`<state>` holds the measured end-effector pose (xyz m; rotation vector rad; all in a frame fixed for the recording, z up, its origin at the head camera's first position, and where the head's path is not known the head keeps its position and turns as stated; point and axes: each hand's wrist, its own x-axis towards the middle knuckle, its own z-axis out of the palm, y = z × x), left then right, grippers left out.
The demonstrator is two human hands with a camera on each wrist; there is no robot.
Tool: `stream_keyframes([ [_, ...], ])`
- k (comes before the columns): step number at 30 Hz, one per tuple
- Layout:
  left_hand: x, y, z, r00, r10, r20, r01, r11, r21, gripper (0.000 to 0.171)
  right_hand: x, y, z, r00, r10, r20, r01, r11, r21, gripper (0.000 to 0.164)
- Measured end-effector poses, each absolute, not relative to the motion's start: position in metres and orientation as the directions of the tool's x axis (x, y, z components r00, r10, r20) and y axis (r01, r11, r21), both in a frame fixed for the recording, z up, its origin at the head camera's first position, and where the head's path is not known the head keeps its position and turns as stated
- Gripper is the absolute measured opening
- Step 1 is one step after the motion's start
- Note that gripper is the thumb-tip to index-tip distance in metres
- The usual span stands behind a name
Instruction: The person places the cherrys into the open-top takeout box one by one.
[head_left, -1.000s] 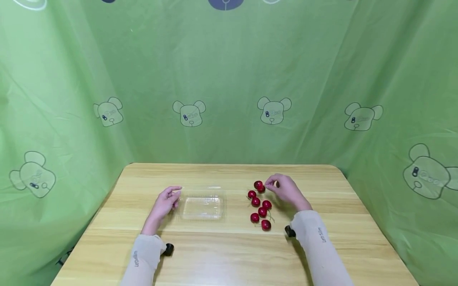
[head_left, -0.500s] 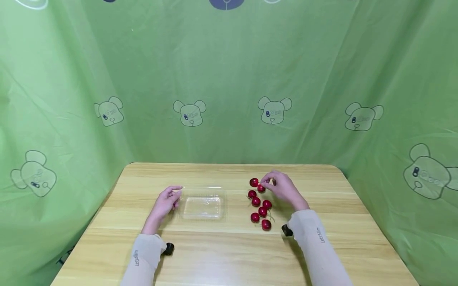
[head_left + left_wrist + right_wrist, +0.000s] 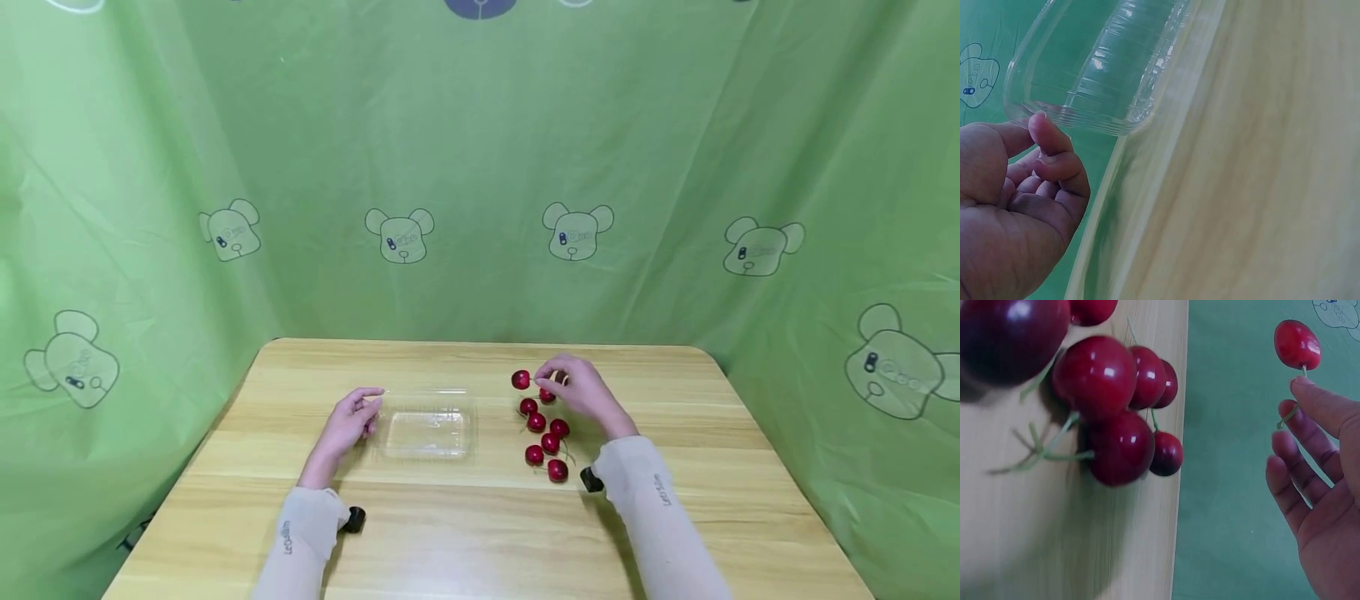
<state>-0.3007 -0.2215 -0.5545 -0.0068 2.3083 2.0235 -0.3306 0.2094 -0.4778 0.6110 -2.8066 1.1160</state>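
Observation:
Near the back right of the table, my right hand (image 3: 581,389) pinches a red cherry (image 3: 521,380) by its green stem. In the right wrist view this cherry (image 3: 1297,345) hangs in the air beyond the fingertips, with thumb and forefinger on the stem. Several more cherries (image 3: 557,471) lie loosely on the table below and beside that hand. My left hand (image 3: 348,427) is at the left side of a clear plastic container (image 3: 471,433). Seen from the left wrist, its thumb and forefinger pinch the container's (image 3: 1063,115) near corner, the other fingers loosely curled.
The pale wooden table (image 3: 465,533) extends under everything. A green curtain (image 3: 480,292) with bear-head prints hangs close behind and along both sides. The loose cherries lie between the container and the right forearm, some with stems crossing.
My right hand has lifted the cherry off the group and carried it left toward the container. The left hand and the container stay in place.

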Motion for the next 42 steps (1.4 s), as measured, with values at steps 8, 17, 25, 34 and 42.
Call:
stream_keyframes([
  [8, -0.301, -0.221, -0.554, -0.998, 0.045, -0.044, -0.038, 0.136, 0.99, 0.036, -0.33, 0.19, -0.476, -0.918, -0.354, 0.178, -0.37, 0.605, -0.705, 0.011],
  [17, -0.302, -0.221, -0.556, -0.998, 0.049, -0.045, -0.038, 0.136, 0.99, 0.036, -0.332, 0.169, -0.477, -0.906, -0.378, 0.191, -0.401, 0.62, -0.674, 0.01],
  [25, -0.303, -0.222, -0.558, -0.997, 0.058, -0.041, -0.033, 0.124, 0.992, 0.036, -0.332, 0.153, -0.476, -0.89, -0.402, 0.214, -0.44, 0.64, -0.63, 0.011],
  [34, -0.303, -0.22, -0.557, -0.997, 0.068, -0.042, -0.034, 0.124, 0.992, 0.036, -0.333, 0.136, -0.476, -0.864, -0.434, 0.255, -0.493, 0.633, -0.596, 0.007],
  [42, -0.303, -0.222, -0.555, -0.998, 0.051, -0.048, -0.042, 0.12, 0.992, 0.034, -0.337, 0.119, -0.478, -0.847, -0.46, 0.266, -0.521, 0.621, -0.586, 0.007],
])
